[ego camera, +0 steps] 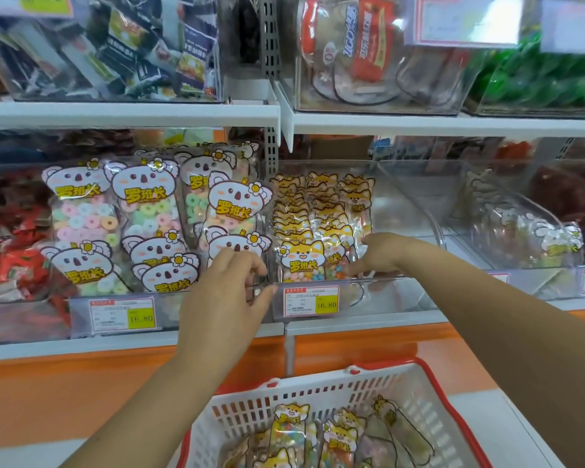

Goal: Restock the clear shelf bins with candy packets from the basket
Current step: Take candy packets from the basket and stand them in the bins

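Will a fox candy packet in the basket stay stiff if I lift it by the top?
Probably floppy: the fox packet is thin clear film, and those in the basket lie slumped over each other. Likely bottom-heavy, with loose candies filling it below the printed fox head. The glossy film may be slippery.

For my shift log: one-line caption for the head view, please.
Left hand and right hand at the front of the fox-packet bin; spare packets lie in the basket below.
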`<move>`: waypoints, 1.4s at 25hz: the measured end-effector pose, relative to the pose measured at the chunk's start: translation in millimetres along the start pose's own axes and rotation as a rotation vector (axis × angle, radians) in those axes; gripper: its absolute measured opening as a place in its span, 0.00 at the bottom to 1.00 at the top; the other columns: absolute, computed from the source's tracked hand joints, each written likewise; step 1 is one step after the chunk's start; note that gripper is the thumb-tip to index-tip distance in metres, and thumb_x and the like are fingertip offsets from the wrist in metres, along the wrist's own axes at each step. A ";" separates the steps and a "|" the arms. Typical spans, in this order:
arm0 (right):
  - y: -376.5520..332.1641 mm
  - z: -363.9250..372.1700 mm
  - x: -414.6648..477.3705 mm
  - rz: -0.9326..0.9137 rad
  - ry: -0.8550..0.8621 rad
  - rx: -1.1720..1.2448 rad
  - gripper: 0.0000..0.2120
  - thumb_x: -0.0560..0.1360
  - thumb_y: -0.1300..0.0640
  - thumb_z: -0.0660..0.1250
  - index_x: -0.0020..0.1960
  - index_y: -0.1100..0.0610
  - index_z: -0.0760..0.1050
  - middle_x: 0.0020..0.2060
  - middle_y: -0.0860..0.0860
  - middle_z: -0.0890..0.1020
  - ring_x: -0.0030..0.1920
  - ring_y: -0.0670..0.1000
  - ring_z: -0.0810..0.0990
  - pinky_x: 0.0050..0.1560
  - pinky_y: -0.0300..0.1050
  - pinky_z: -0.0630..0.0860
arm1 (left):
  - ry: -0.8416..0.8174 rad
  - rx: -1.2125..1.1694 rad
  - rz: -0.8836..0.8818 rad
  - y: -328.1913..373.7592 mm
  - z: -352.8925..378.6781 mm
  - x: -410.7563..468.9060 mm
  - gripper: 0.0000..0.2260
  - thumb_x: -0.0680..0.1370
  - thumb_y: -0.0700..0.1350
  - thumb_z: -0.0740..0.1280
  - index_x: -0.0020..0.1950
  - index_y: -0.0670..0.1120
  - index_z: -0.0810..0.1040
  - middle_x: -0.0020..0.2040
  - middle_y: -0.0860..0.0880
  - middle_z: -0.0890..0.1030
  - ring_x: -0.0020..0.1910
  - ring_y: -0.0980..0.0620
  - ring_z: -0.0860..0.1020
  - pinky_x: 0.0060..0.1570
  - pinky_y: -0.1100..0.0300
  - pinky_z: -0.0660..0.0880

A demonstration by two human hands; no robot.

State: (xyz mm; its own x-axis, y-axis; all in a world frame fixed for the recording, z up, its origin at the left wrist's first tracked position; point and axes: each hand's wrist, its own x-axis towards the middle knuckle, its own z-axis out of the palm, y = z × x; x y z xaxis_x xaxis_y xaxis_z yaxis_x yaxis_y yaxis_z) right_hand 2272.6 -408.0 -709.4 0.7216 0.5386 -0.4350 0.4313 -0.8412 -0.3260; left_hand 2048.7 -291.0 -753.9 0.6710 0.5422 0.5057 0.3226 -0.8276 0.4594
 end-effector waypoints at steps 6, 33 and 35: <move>10.4 1.0 -19.2 -0.187 0.487 0.284 0.17 0.78 0.51 0.65 0.65 0.55 0.74 0.55 0.55 0.81 0.52 0.54 0.81 0.53 0.47 0.77 | 0.019 -0.085 0.044 3.6 -1.6 -15.0 0.10 0.74 0.47 0.72 0.47 0.56 0.71 0.42 0.57 0.69 0.37 0.57 0.73 0.32 0.54 0.75; 201.0 269.6 -89.3 -0.124 -0.380 -0.389 0.04 0.77 0.60 0.64 0.48 0.55 0.78 0.51 0.51 0.78 0.54 0.51 0.76 0.53 0.44 0.76 | -1.105 -0.392 -0.515 -0.7 145.5 -202.3 0.16 0.80 0.44 0.64 0.69 0.47 0.74 0.67 0.51 0.75 0.66 0.51 0.74 0.58 0.61 0.72; 183.8 253.4 -90.8 -0.156 -0.451 0.008 0.08 0.75 0.60 0.69 0.39 0.49 0.76 0.40 0.47 0.77 0.42 0.46 0.76 0.44 0.38 0.73 | -1.167 -0.516 -0.527 2.6 147.0 -199.8 0.23 0.78 0.44 0.69 0.73 0.52 0.69 0.65 0.56 0.74 0.67 0.55 0.71 0.63 0.59 0.70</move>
State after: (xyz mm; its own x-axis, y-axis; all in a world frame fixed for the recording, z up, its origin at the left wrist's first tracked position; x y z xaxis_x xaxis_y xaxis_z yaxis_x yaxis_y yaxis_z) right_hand 2149.1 -599.4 -942.5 0.3409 0.6267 -0.7008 0.5101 -0.7494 -0.4220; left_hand 2013.6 -422.8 -961.1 0.7962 0.1244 -0.5920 0.6007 -0.2787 0.7493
